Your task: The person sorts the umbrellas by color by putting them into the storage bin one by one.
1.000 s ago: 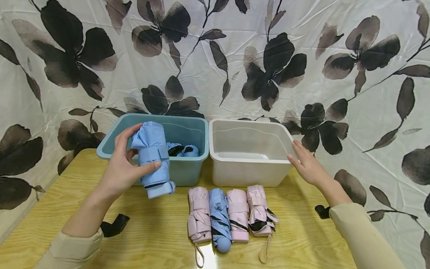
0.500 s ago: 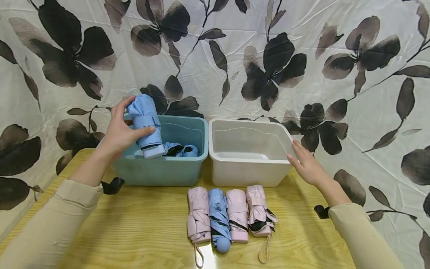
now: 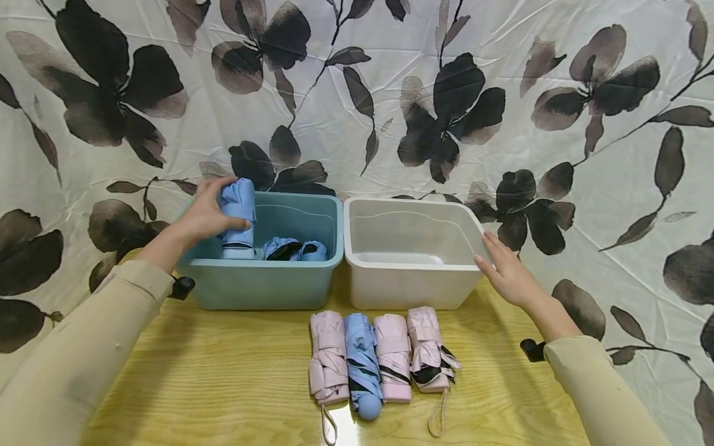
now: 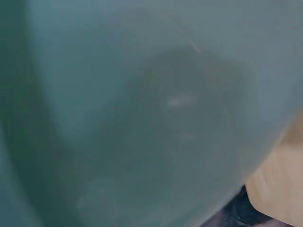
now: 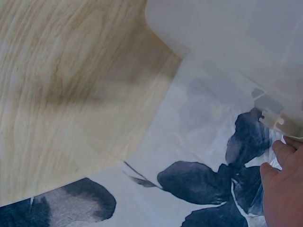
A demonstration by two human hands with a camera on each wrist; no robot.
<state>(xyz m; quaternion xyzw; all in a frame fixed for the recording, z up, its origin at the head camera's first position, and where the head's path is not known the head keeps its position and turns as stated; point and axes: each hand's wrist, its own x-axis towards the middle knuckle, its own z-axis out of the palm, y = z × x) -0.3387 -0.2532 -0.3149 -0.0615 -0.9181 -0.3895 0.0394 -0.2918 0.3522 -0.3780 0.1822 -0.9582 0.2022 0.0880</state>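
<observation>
My left hand [image 3: 207, 214] grips a folded blue umbrella [image 3: 238, 214], held upright with its lower end inside the blue-green bin [image 3: 262, 285]. Another bundle of blue umbrellas [image 3: 295, 249] with black patches lies at that bin's right side. The fingers of my right hand [image 3: 510, 272] rest on the right rim of the white bin [image 3: 413, 288]. In the right wrist view, part of the right hand [image 5: 286, 184] shows at the edge. Only the blue-green bin wall [image 4: 142, 118], blurred, fills most of the left wrist view.
In front of the bins lie a pink umbrella [image 3: 329, 356], a blue umbrella [image 3: 364, 362], a second pink umbrella [image 3: 393, 356] and a third pink umbrella [image 3: 428, 347], side by side on the wooden table [image 3: 240, 378]. A flowered cloth [image 3: 357, 93] hangs behind.
My left hand has carried the blue umbrella away from the table's front, over the rim and down into the blue-green bin. The right hand has stayed on the white bin.
</observation>
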